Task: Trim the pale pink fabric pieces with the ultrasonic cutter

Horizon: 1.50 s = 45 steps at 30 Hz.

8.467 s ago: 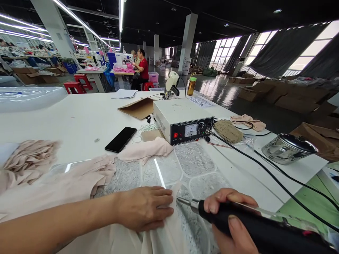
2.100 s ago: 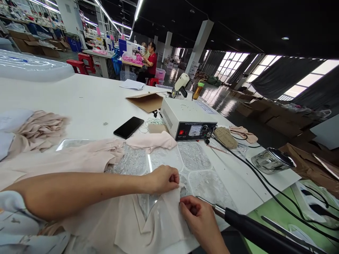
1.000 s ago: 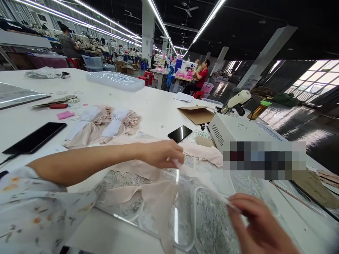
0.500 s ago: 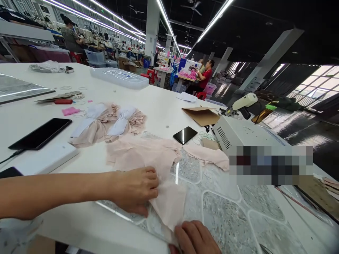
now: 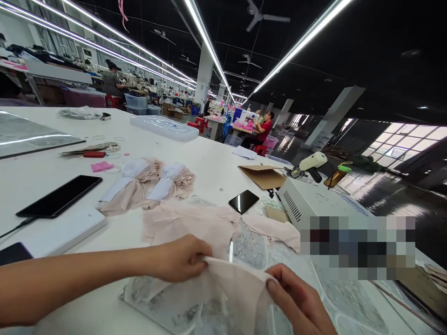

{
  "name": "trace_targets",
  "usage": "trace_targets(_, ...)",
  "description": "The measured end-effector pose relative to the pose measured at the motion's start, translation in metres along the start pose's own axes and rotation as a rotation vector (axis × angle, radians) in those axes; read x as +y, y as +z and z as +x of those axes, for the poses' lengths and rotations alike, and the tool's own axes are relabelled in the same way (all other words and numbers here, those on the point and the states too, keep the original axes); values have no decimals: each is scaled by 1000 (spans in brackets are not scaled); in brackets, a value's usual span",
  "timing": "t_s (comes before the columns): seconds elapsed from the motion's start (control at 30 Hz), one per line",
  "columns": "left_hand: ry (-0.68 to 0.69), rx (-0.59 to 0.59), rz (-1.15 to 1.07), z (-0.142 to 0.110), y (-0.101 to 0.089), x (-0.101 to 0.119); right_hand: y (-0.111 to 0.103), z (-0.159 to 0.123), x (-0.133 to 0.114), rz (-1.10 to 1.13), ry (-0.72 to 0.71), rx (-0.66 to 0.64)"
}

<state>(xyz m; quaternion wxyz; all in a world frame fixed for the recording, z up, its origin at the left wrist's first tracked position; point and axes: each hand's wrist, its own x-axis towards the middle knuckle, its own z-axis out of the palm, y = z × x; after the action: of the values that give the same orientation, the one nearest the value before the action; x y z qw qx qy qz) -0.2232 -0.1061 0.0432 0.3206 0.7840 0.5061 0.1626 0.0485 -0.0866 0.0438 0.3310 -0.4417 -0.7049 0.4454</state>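
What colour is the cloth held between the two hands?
Pale pinkish beige, plain; the cloth shows best in the head view.

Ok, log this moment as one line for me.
left hand: pinching edge of pale cloth | right hand: pinching same edge | edge: held between both hands | below: stone-patterned mat | beyond: loose cloth

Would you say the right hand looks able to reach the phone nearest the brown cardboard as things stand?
Probably not immediately: the right hand is pinching the pale cloth. Otherwise, only a low fabric strip lies before the phone.
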Motion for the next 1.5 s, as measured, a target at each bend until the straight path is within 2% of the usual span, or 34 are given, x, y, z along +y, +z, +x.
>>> trace_targets(0.1, -36, -1, -18, 0, -42, -21, 6, 42, -12, 70, -16, -50)
trace_targets(0.17, -62, -7, 30, 4, -69, -40, 16, 73, -6, 25, -8, -14)
trace_targets(0.2, -125, 15, 139, 9, -80, -48, 20, 88, 0, -11, -5, 23)
trace_targets(0.27, -136, 103, 239, 22, -95, -58, 20, 113, 18, -103, -16, 142)
trace_targets(0.33, -95, 181, 306, 41, -97, -54, 8, 127, 38, -195, -7, 258)
trace_targets(0.43, 35, 178, 354, 83, -76, -26, -26, 130, 66, -299, 50, 399)
trace_targets(0.53, 169, 65, 372, 141, -37, 10, -57, 120, 85, -379, 83, 480)
trace_targets(0.6, 215, 18, 391, 182, -11, 26, -68, 110, 93, -424, 82, 495)
trace_targets(0.7, 223, -18, 423, 231, 17, 34, -74, 92, 102, -491, 58, 486)
trace_targets(0.8, 236, -24, 446, 254, 26, 28, -76, 75, 107, -559, 39, 477)
trace_targets(1.0, 275, 25, 478, 252, 16, 19, -74, 68, 105, -675, -46, 478)
trace_targets(1.2, 396, 66, 513, 240, 20, 39, -60, 94, 91, -856, -134, 591)
trace_targets(1.33, 518, 11, 533, 217, 24, 52, -68, 104, 90, -975, -157, 634)
trace_targets(1.4, 596, -46, 530, 198, 25, 53, -72, 94, 94, -1022, -186, 619)
trace_targets(1.5, 706, -139, 498, 165, 29, 50, -69, 58, 104, -1081, -290, 540)
